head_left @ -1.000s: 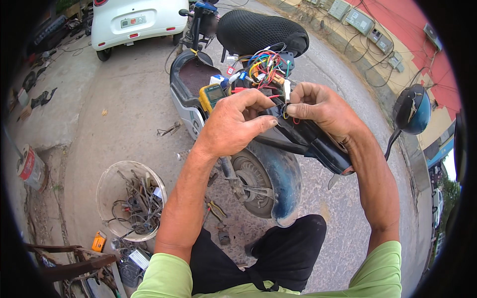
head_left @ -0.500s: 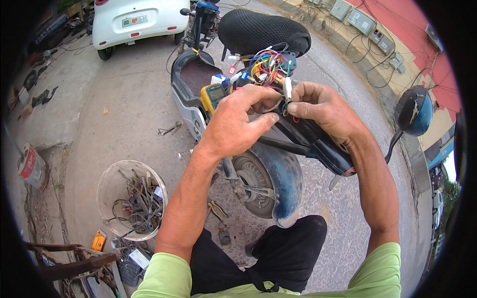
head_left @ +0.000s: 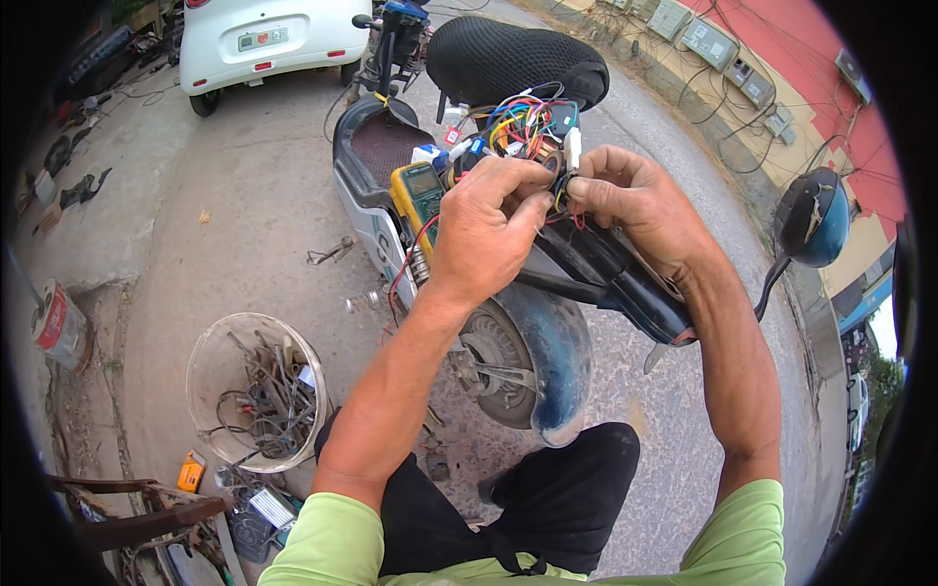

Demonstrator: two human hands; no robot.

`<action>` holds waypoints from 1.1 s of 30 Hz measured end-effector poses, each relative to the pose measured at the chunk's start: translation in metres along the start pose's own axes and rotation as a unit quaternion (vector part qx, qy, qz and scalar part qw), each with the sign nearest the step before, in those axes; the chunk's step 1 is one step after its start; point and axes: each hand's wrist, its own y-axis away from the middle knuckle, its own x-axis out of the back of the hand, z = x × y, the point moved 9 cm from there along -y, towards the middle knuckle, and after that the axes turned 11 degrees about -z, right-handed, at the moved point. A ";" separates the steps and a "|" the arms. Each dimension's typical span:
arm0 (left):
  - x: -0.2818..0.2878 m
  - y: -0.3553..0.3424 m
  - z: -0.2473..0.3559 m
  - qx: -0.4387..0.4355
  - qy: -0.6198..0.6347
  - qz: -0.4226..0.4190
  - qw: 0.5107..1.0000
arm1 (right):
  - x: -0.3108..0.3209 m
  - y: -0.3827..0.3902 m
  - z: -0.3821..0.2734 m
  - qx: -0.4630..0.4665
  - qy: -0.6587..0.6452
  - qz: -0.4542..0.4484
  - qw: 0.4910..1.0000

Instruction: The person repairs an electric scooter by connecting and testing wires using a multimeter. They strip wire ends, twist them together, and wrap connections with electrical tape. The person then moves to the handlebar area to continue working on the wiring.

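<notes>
Over the opened front of an electric scooter, my two hands meet at a thin cluster of wires [head_left: 559, 200]. My left hand [head_left: 481, 230] is closed, thumb and index finger pinching a wire at the cluster's left side. Opposite it, my right hand [head_left: 637, 207] pinches wires just below a white plug connector [head_left: 573, 148], which points upward. The exact grip points are partly hidden by the fingers. Behind lies a tangle of coloured wires [head_left: 526, 125] with several small connectors. A yellow multimeter [head_left: 418, 195] rests left of my left hand, a red lead [head_left: 403, 262] hanging from it.
The scooter's black seat [head_left: 518, 61], front wheel [head_left: 500, 366] and mirror [head_left: 816, 220] surround the work. At lower left stands a white bucket [head_left: 200, 391] of cables and scrap, near an orange case [head_left: 191, 472]. A white car [head_left: 269, 44] is parked beyond.
My left hand and forearm have shifted slightly right, closer to my right hand. The red multimeter lead now shows beside my left forearm. The white connector has tilted a little to the right.
</notes>
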 end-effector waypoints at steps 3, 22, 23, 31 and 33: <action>0.000 -0.002 0.009 -0.037 -0.042 -0.002 0.998 | 0.001 0.001 -0.002 0.017 -0.030 0.023 0.999; -0.006 -0.001 -0.001 0.053 -0.039 0.002 0.998 | 0.002 0.007 -0.014 0.047 0.061 0.044 0.996; -0.002 -0.002 -0.005 0.051 -0.042 0.005 0.998 | 0.000 0.008 -0.014 0.046 0.049 0.036 0.997; 0.006 -0.001 -0.002 0.039 -0.022 0.054 0.998 | -0.003 0.002 0.003 -0.016 -0.068 -0.038 0.997; 0.014 0.001 0.011 0.032 -0.024 0.076 0.996 | -0.004 0.002 0.003 -0.019 -0.075 -0.038 0.996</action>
